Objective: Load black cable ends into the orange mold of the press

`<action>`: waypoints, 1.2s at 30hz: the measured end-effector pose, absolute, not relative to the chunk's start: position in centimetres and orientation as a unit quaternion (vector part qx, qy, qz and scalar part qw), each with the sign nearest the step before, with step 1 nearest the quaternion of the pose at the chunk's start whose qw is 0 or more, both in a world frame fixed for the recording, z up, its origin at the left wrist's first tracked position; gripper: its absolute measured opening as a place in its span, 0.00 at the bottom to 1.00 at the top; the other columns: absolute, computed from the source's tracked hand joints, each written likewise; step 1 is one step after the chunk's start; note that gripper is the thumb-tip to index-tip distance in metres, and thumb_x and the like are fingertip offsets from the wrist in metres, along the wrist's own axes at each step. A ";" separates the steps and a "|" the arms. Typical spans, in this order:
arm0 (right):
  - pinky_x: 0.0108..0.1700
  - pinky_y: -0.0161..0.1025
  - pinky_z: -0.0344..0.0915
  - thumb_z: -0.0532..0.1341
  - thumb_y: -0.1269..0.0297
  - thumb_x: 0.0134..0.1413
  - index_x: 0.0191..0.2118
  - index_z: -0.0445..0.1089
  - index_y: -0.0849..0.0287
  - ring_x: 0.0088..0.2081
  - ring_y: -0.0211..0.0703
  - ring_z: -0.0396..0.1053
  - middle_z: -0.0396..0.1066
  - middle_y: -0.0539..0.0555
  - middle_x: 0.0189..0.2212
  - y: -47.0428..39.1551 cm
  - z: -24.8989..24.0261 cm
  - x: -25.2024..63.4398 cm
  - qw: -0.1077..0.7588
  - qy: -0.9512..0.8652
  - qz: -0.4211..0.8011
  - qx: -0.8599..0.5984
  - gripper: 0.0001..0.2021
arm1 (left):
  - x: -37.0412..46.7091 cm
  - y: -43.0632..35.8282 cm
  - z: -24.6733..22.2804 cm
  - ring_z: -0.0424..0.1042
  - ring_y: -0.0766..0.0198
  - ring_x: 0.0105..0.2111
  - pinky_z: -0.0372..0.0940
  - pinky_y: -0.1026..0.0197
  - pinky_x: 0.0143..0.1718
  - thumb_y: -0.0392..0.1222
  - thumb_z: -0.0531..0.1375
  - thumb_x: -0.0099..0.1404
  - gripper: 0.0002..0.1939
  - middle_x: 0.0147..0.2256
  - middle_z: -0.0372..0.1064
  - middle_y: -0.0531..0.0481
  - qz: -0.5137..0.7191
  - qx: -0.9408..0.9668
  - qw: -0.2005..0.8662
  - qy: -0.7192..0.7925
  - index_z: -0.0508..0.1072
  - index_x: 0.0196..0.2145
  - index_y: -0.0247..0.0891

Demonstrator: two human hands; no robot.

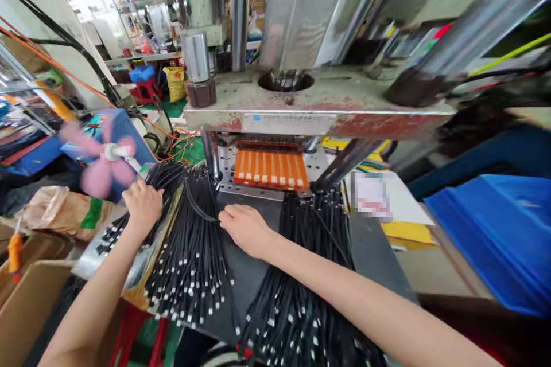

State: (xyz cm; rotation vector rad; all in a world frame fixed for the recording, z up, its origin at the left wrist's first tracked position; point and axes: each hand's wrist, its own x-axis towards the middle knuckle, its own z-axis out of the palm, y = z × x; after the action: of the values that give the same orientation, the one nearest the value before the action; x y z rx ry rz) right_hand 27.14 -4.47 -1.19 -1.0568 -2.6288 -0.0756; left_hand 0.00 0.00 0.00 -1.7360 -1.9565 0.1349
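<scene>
My right hand (245,229) is closed in a pinch on a black cable (198,209), which curves from the top of the middle cable bundle (187,246). On the left, my left hand (144,203) rests over another bundle of black cables (166,175); its fingertips are partly hidden, so its grip cannot be made out. A third bundle (301,309) lies beneath my right forearm. Many cables end in small white tips. Beyond my hands, an orange fixture (271,169) with pale strips sits on the metal plate of the press (318,117).
A pink fan (109,155) stands at the left, near a cardboard box (38,298) and an orange-handled tool (15,252). Press columns rise on both sides of the fixture. White paper (407,200) and blue sheets (495,235) lie at the right.
</scene>
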 end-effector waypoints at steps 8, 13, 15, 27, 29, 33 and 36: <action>0.35 0.33 0.58 0.58 0.64 0.57 0.31 0.70 0.59 0.30 0.39 0.68 0.71 0.50 0.26 4.7 3.6 30.2 0.389 -0.711 0.128 -0.571 0.07 | 8.4 4.6 1.6 0.69 0.56 0.44 0.64 0.52 0.46 0.45 0.54 0.66 0.13 0.41 0.70 0.41 -0.210 -0.860 0.051 -0.462 0.71 0.43 0.35; 0.32 0.32 0.58 0.61 0.64 0.51 0.25 0.70 0.58 0.29 0.39 0.70 0.74 0.51 0.26 9.6 3.1 30.9 0.391 -0.653 0.153 -0.630 0.07 | 12.5 7.0 0.8 0.68 0.60 0.51 0.64 0.54 0.54 0.40 0.54 0.67 0.10 0.47 0.71 0.44 -0.303 -0.921 -0.044 -0.240 0.72 0.43 0.37; 0.29 0.31 0.57 0.62 0.63 0.50 0.22 0.69 0.58 0.26 0.38 0.69 0.73 0.50 0.22 9.9 2.6 31.1 0.382 -0.656 0.155 -0.633 0.09 | 12.9 7.6 -0.1 0.69 0.61 0.52 0.65 0.55 0.54 0.40 0.53 0.68 0.11 0.46 0.73 0.44 -0.302 -0.927 -0.040 -0.219 0.73 0.43 0.36; 0.39 0.34 0.59 0.60 0.67 0.53 0.30 0.74 0.56 0.35 0.41 0.71 0.76 0.52 0.31 9.3 2.2 32.2 0.325 -0.689 0.124 -0.636 0.05 | 13.6 5.6 2.0 0.54 0.57 0.62 0.60 0.52 0.54 0.51 0.46 0.70 0.28 0.62 0.53 0.41 -0.092 -0.955 0.017 -0.282 0.53 0.63 0.38; 0.44 0.37 0.59 0.58 0.69 0.55 0.35 0.74 0.58 0.41 0.45 0.70 0.75 0.56 0.37 9.8 2.0 32.6 0.318 -0.677 0.099 -0.656 0.07 | 14.9 6.7 2.8 0.53 0.57 0.62 0.59 0.51 0.54 0.52 0.42 0.70 0.28 0.63 0.52 0.42 -0.072 -0.945 0.008 -0.320 0.53 0.63 0.37; 0.43 0.40 0.58 0.55 0.68 0.57 0.35 0.73 0.59 0.41 0.48 0.69 0.73 0.59 0.36 8.0 1.8 32.8 0.293 -0.684 0.064 -0.665 0.08 | 18.0 10.6 3.2 0.52 0.55 0.63 0.52 0.50 0.60 0.52 0.36 0.71 0.29 0.63 0.52 0.43 -0.048 -0.911 -0.071 -0.404 0.58 0.61 0.35; 0.39 0.38 0.58 0.59 0.61 0.56 0.31 0.71 0.57 0.37 0.46 0.69 0.72 0.56 0.33 6.3 1.9 32.3 0.253 -0.723 0.057 -0.641 0.07 | 19.7 13.4 3.0 0.55 0.59 0.61 0.51 0.55 0.60 0.48 0.34 0.71 0.29 0.61 0.57 0.43 -0.065 -0.894 -0.112 -0.428 0.61 0.58 0.34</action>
State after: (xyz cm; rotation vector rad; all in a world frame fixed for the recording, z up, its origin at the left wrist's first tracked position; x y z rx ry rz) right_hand 32.28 6.30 1.85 -1.7423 -1.9649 0.1557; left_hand 19.68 13.43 2.98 -3.0304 -1.4499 -0.2187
